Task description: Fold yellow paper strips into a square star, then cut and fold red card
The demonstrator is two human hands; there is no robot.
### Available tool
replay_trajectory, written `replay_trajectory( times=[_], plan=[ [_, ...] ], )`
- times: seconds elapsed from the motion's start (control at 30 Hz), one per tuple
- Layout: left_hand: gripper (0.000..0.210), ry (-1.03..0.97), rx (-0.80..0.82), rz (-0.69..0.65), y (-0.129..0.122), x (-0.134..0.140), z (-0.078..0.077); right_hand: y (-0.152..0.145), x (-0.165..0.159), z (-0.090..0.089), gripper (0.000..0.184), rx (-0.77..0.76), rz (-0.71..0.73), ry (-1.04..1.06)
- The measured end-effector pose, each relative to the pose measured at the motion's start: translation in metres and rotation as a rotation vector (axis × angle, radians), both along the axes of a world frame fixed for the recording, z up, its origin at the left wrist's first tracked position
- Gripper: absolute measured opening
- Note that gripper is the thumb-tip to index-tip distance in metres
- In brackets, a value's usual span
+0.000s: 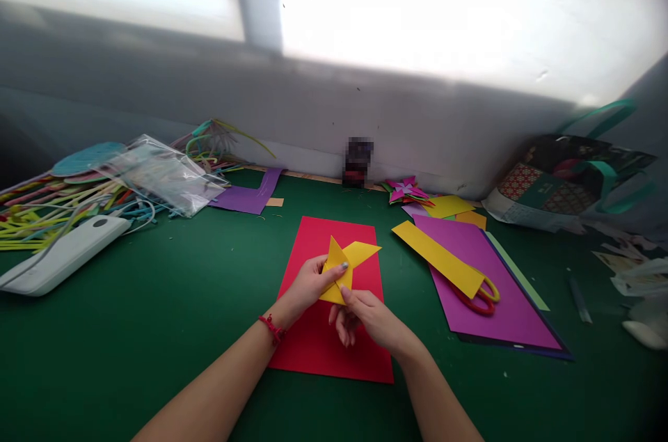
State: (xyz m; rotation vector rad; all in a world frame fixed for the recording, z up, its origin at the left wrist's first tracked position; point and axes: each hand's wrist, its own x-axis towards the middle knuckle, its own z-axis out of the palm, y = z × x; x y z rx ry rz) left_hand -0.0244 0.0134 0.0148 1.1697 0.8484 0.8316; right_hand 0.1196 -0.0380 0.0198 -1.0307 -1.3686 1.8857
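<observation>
A folded piece of yellow paper with several pointed flaps is held above a red sheet. My left hand grips it from the left, the thumb pressed across its middle. At the lower edge of the folded paper, my right hand pinches it between thumb and a finger; the other fingers curl below. The red sheet lies flat on the green table beneath both hands.
To the right, a yellow strip covers most of the red-and-yellow-handled scissors on purple sheets. Pink folded stars lie behind. A white power strip, pipe cleaners and a clear bag fill the left; a patterned bag stands right.
</observation>
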Motion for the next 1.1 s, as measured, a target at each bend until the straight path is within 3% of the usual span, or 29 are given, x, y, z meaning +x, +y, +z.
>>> replay_trajectory(
  times=[0.27,0.53,0.73,0.87,1.0,1.1],
  plan=[
    [0.03,0.009,0.056,0.047,0.001,0.001,-0.003,0.003,-0.006,-0.008,0.053,0.046,-0.097,-0.093],
    [0.034,-0.091,-0.133,0.028,0.0,0.002,-0.006,0.002,-0.006,-0.002,0.055,0.109,-0.119,-0.116],
    [0.031,-0.103,-0.063,0.047,0.003,-0.001,-0.005,0.003,-0.014,-0.007,0.05,0.166,-0.204,-0.135],
    [0.03,-0.106,-0.093,0.144,0.004,0.001,-0.007,0.005,-0.019,-0.01,0.054,0.108,-0.304,-0.071],
    [0.031,-0.177,-0.166,0.192,0.004,0.004,-0.008,0.007,-0.015,-0.008,0.065,-0.018,-0.269,0.06],
    [0.031,-0.2,-0.184,0.185,0.004,0.004,-0.007,0.007,-0.011,-0.005,0.056,-0.019,-0.236,0.111]
  ],
)
